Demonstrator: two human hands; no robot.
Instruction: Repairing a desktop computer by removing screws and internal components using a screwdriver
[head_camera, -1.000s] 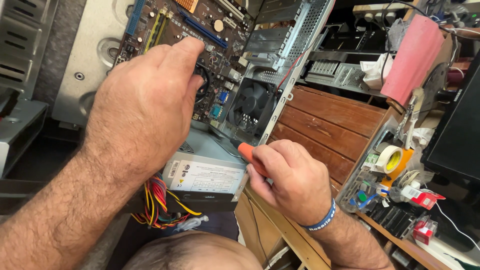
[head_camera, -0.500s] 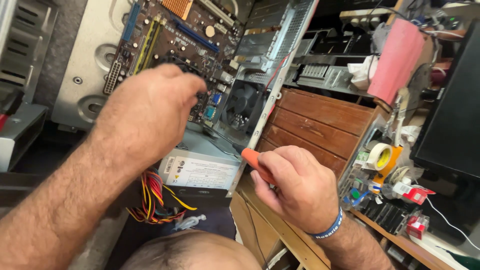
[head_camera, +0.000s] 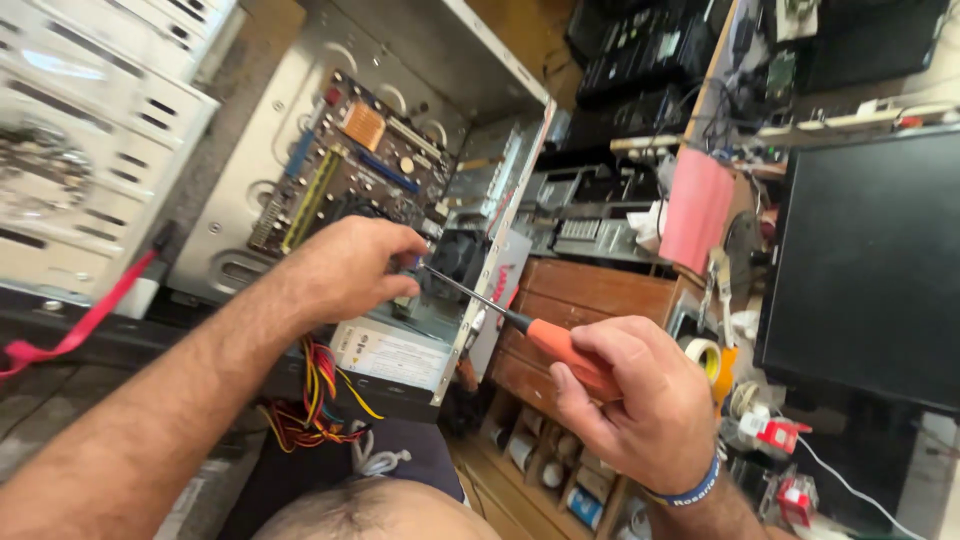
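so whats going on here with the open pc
A person is working inside an open computer case lying on its side. The right hand holds an orange-handled screwdriver, its shaft angled in toward the motherboard. The left hand reaches into the case, fingers pinched right by the screwdriver's tip. What the tip touches is hidden behind those fingers. A bundle of coloured wires hangs below the case.

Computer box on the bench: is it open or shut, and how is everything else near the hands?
Computer case: side open, circuit board showing.
Screwdriver: gripped, tip pointing into the case.
Right hand: shut round the orange handle.
Left hand: fingers pinched at the board.
Monitor: dark.
Wire bundle: hanging loose.
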